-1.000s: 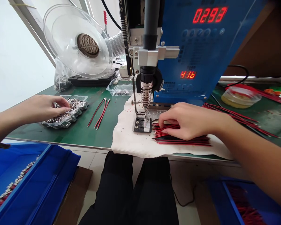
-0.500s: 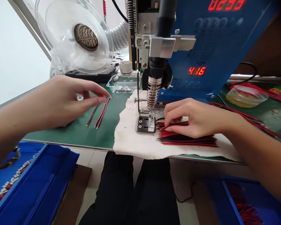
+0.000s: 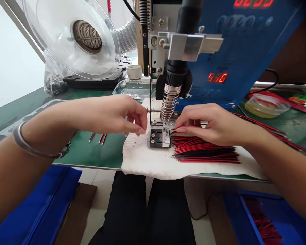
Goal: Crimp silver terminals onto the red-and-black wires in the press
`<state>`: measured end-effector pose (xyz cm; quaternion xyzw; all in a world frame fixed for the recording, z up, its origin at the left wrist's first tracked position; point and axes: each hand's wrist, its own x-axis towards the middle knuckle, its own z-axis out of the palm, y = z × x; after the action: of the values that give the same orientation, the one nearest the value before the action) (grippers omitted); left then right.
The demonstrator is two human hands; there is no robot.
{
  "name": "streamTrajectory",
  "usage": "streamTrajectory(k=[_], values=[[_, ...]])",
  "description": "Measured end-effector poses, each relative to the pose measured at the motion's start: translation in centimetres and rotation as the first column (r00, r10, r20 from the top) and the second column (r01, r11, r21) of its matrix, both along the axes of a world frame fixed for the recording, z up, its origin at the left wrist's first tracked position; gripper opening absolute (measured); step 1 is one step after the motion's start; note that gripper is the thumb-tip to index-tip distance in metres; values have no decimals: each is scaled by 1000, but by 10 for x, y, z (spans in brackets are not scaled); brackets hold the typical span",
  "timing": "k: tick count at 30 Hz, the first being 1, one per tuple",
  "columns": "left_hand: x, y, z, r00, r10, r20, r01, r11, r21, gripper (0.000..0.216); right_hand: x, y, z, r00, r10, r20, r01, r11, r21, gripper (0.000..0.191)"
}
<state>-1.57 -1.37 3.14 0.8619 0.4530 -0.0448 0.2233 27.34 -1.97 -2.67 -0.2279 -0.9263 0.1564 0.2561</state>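
Observation:
My left hand [image 3: 117, 114] reaches across to the small black fixture [image 3: 160, 137] under the soldering head [image 3: 169, 102]. Its thumb and forefinger are pinched together on something too small to make out, just left of the fixture. My right hand [image 3: 209, 122] rests on a bundle of red and black wires [image 3: 206, 151] lying on a white cloth [image 3: 148, 160]. Its fingertips pinch one wire end right at the fixture's right side. A metal bracelet sits on my left wrist.
A blue machine [image 3: 244, 51] with red number displays stands behind the fixture. A clear reel [image 3: 73, 37] is at back left. A few finished wires [image 3: 99, 137] lie on the green mat. Blue bins [image 3: 43, 211] sit below the table edge on both sides.
My left hand has swung from the tray of metal parts on the left to the fixture, fingers pinched. My right hand slid a little toward the fixture. The view moved closer.

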Motion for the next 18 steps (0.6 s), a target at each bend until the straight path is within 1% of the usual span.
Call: streamTrajectory(k=[2, 4, 8, 10, 13, 16, 18], values=[[6, 8, 5, 997, -69, -41, 66, 995, -77, 19, -3, 0, -3, 1000, -29, -8, 29, 1000, -6, 16], [13, 13, 8, 993, -98, -68, 88, 985, -147, 20, -5, 0, -4, 998, -68, -10, 67, 997, -25, 18], [21, 16, 10, 986, -127, -108, 105, 977, -188, 16, -11, -4, -3, 985, -172, 6, 172, 980, -99, 18], [21, 16, 10, 985, -154, -79, 138, 974, -179, 18, -14, -7, -3, 979, -203, 8, 202, 971, -127, 18], [14, 16, 6, 986, -166, 17, 166, 968, -186, 20, -16, -9, -4, 980, -197, 1, 195, 972, -132, 17], [5, 18, -1, 989, -120, 89, 138, 963, -233, 17, -16, -8, -5, 983, -181, 14, 181, 975, -131, 18], [0, 21, -5, 992, -88, 96, 107, 970, -217, 20, -14, -7, -2, 983, -180, 31, 183, 974, -132, 18]])
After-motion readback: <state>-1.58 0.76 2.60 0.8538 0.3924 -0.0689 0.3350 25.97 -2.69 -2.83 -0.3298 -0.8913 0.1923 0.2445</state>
